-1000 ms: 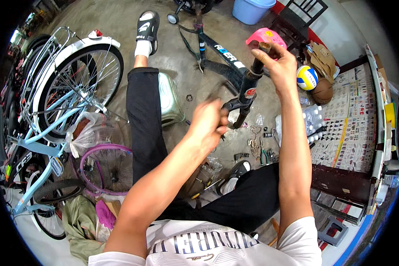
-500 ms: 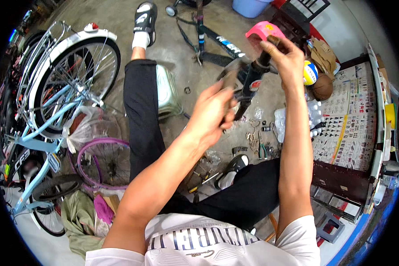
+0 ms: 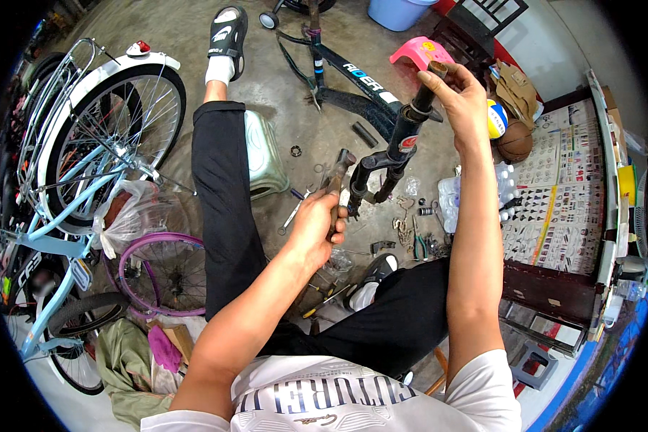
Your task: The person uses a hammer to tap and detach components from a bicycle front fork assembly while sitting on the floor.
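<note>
While the right hand (image 3: 462,101) steadies the black suspension fork (image 3: 392,155) by the top of its steerer tube, with the fingers wrapped closed around the tube end, the left hand (image 3: 315,229) grips a hammer (image 3: 336,186) by the handle, fingers curled shut around it. The fork hangs upright but tilted, crown and legs pointing down toward the concrete floor (image 3: 281,86), above the person's lap and between the two black-trousered legs. The hammer head sits just beside the lower fork legs, near but apart from them.

The step in hand appears to be striking work on the fork, likely to seat or free a part at the crown or legs. The next move calls for a firm hold on the steerer, so the fork does not swing, and a short, aimed blow that stays clear of the holding hand.

Small tools and fittings lie scattered on the floor below the fork. A black bicycle frame (image 3: 353,75) lies beyond, a pink stool (image 3: 419,54) beside it, and a light blue bicycle (image 3: 86,173) stands at the left.
</note>
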A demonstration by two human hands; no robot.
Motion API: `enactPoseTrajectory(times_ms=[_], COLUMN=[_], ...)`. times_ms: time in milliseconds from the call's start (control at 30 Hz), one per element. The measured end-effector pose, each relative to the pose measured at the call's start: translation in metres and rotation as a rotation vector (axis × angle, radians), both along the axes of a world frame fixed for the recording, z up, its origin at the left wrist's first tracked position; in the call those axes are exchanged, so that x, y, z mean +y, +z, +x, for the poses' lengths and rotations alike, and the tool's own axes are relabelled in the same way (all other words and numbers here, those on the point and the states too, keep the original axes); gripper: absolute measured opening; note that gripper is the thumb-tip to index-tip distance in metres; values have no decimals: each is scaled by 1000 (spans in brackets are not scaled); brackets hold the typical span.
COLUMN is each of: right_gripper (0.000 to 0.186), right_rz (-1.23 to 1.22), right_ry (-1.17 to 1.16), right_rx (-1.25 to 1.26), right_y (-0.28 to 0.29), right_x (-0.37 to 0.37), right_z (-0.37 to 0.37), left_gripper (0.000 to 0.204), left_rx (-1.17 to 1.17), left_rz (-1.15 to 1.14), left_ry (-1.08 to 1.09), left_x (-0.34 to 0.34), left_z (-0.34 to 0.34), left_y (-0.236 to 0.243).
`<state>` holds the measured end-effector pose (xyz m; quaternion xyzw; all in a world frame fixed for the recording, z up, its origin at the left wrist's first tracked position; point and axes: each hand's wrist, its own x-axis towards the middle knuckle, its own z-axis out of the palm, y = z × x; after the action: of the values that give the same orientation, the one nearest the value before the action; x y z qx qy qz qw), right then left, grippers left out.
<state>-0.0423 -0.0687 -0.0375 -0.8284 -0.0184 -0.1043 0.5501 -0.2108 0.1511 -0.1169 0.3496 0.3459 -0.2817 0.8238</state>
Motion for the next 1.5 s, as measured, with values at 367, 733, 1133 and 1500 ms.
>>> enactPoseTrajectory(times_ms=[367, 733, 1133, 1500], right_gripper=[29, 38, 33, 36], right_rz=[-150, -122, -75, -92], right_ry=[-57, -42, -30, -6], right_rx=[-78, -135, -124, -137], right_y=[-3, -6, -6, -7], right_x=[4, 9, 3, 0], right_z=[-5, -4, -4, -4], left_gripper=[13, 9, 8, 5], left_rx=[-283, 7, 69, 25], left_rz=[-190, 66, 35, 63], left_ry=[-101, 109, 164, 115], left_x=[-24, -5, -7, -7], left_z=[60, 50, 52, 49], left_y=[75, -3, -11, 1])
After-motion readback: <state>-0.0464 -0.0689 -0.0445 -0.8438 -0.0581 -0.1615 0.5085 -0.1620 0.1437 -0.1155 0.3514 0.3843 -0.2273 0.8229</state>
